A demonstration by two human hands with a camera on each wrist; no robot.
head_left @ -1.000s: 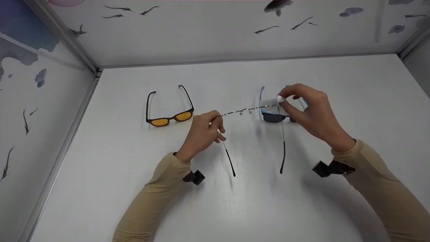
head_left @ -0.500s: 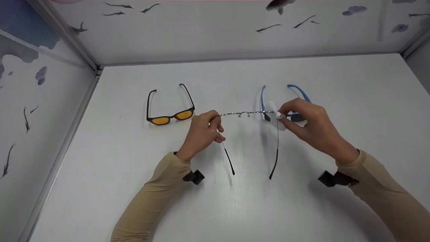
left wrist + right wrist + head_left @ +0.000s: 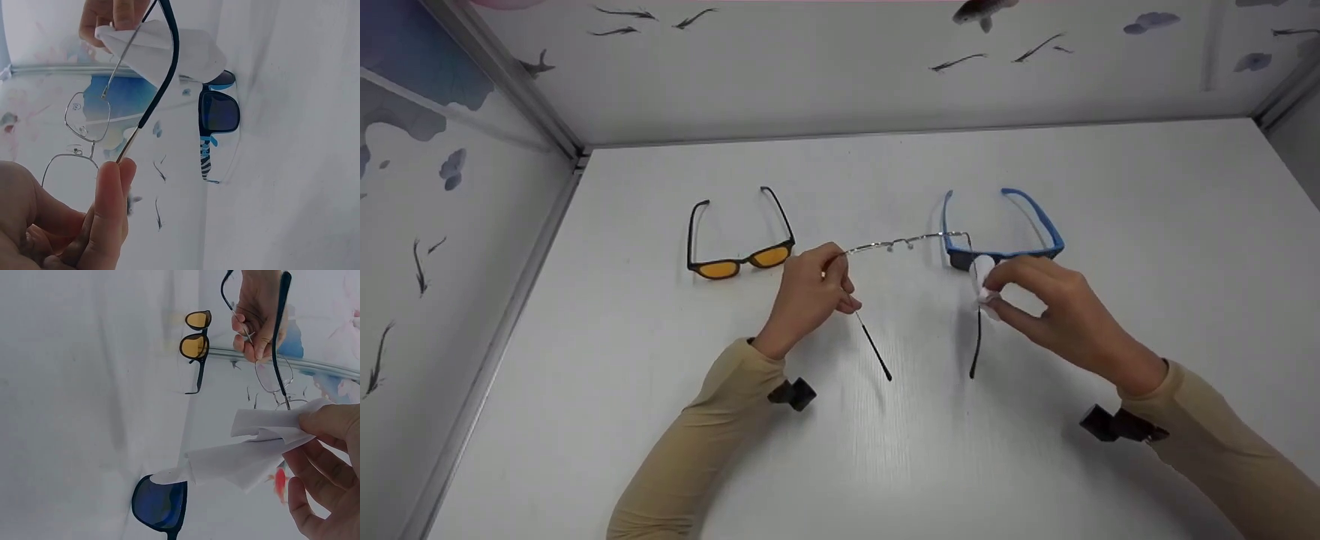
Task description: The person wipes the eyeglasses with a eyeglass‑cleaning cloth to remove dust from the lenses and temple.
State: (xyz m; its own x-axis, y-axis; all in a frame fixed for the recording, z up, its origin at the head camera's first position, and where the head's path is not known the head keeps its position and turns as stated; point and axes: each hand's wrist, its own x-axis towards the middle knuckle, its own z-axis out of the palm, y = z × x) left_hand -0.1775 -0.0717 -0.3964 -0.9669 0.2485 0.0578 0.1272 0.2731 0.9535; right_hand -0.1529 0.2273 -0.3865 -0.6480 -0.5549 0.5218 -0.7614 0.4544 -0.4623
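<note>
My left hand grips a pair of thin metal-framed eyeglasses by the left end of the frame, holding them above the table. Their clear lenses show in the left wrist view, and both dark-tipped temples point back toward me. In my right hand a white wiping cloth is pinched between thumb and fingers. The cloth lies against the right temple, partway along its length, and hides a piece of it. Folds of the cloth hang loose below the fingers in the right wrist view.
Black-framed glasses with orange lenses lie unfolded on the white table at the left. Blue-and-black sunglasses stand unfolded behind my right hand. Patterned panels wall the table at the back and left.
My right hand has moved with the cloth from the frame's right corner down along the right temple, toward me. The left hand keeps its grip, and the eyeglasses have tilted slightly.
</note>
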